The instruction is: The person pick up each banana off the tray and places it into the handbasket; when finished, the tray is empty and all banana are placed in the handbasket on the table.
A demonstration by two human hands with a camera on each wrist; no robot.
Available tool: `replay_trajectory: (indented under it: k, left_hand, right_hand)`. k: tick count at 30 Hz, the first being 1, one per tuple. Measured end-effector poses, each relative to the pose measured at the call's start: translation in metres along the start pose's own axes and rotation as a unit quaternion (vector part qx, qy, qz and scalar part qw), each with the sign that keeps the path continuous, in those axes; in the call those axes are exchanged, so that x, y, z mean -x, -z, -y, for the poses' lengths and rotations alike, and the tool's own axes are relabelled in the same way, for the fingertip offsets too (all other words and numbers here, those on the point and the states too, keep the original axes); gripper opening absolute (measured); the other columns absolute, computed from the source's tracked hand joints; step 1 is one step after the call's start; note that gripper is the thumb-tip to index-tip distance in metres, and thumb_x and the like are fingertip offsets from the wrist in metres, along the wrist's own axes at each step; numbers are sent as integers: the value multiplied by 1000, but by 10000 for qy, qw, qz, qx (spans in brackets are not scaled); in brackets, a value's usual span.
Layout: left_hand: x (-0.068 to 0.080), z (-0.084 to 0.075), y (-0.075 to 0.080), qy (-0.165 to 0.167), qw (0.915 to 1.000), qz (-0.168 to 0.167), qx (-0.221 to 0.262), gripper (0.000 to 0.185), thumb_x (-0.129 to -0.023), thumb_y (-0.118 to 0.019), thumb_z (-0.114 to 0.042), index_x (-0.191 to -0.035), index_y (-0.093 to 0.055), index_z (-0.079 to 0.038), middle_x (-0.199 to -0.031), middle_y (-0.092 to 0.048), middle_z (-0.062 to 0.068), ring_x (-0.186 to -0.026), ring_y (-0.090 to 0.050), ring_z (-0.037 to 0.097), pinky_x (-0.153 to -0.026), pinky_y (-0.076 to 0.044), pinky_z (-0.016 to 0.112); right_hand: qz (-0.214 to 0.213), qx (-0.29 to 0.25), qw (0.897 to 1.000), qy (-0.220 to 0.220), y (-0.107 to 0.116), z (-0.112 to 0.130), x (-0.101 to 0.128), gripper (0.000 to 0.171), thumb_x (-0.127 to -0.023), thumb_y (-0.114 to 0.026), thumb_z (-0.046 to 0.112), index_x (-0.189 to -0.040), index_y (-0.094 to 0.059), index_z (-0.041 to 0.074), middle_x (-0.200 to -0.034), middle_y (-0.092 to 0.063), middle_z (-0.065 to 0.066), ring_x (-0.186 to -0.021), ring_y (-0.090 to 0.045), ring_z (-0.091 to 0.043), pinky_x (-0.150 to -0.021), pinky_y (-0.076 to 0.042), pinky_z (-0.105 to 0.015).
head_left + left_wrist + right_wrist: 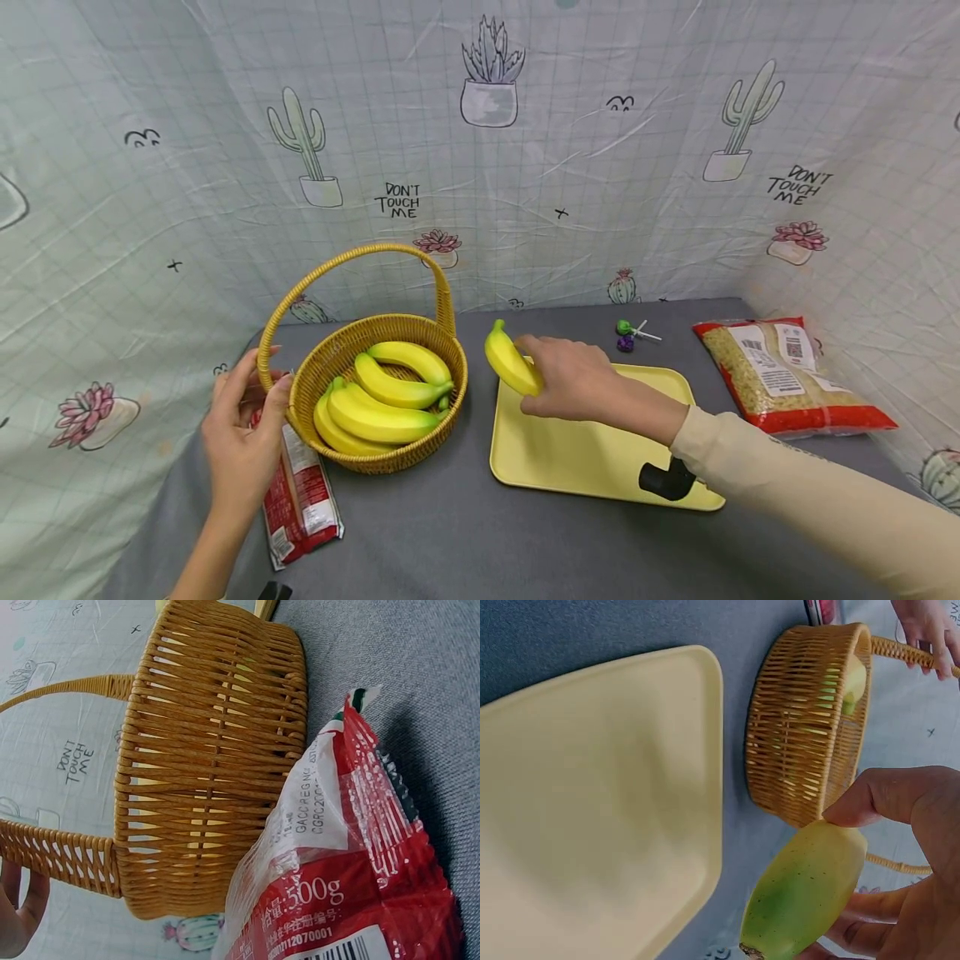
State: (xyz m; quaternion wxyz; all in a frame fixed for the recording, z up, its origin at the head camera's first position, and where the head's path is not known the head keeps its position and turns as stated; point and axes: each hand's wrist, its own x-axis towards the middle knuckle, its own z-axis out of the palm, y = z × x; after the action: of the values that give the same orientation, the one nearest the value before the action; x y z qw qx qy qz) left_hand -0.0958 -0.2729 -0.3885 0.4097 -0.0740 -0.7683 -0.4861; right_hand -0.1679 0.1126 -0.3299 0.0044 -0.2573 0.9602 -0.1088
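Note:
My left hand holds the handle of a yellow-brown wicker basket low on its left side. Several yellow bananas with green tips lie in the basket. To the right, my right hand grips a single banana above the back left part of a pale yellow tray. In the right wrist view, thumb and fingers clasp one end of that banana, and its greenish tip points away from the palm. The tray's visible surface is bare there.
A red and white 500g packet lies left of the basket, partly under my left hand in the head view. Behind the tray are green and purple lollipops. A red-edged bag of grain lies at the right. Patterned cloth rises behind the table.

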Motion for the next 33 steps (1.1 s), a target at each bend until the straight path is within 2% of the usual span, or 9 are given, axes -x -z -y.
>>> replay_trajectory:
  k: [6, 13, 24, 28, 33]
  left_hand:
    - [-1, 0, 1, 62, 10000, 19, 37, 43, -100, -69, 5, -142, -67, -5, -112, -60, 11, -90, -63, 15, -75, -52, 13]
    - [-3, -1, 2, 157, 9996, 223, 105, 42, -101, -69, 2, -143, -67, -7, -114, -61, 12, -91, -64, 18, -77, -52, 14]
    - [-4, -1, 6, 84, 9997, 174, 116, 42, -101, -69, 4, -142, -66, -4, -113, -61, 14, -90, -64, 20, -76, -53, 14]
    - [-4, -2, 6, 94, 9997, 204, 100, 43, -101, -69, 4, -142, -67, -6, -113, -61, 12, -90, -64, 19, -77, -53, 14]
    - [-4, -2, 5, 77, 9996, 253, 89, 42, -101, -69, 3, -142, -67, -6, -114, -61, 9, -93, -64, 17, -80, -53, 15]
  right_hand:
    - [51, -15, 9999, 118, 7, 7, -5, 73, -80, -82, 29, -147, -56, 12, -83, -56, 3, -65, -53, -17, -51, -42, -34]
    - [158, -138, 9995, 244, 9, 15, -9, 73, -80, -81, 29, -148, -56, 14, -83, -58, 4, -64, -52, -16, -50, -41, -34]
    - [318, 222, 9974, 608, 21, 41, -23, 70, -81, -81, 31, -146, -58, 17, -88, -57, 5, -70, -54, -18, -53, -43, -35]
    - [473, 306, 9962, 667, 21, 50, -29, 70, -83, -81, 31, -147, -57, 17, -91, -58, 5, -73, -55, -17, -54, -44, -34]
    - [508, 418, 9948, 776, 20, 58, -38, 65, -82, -81, 30, -142, -60, 18, -90, -58, 6, -75, -56, -17, -54, -44, -35]
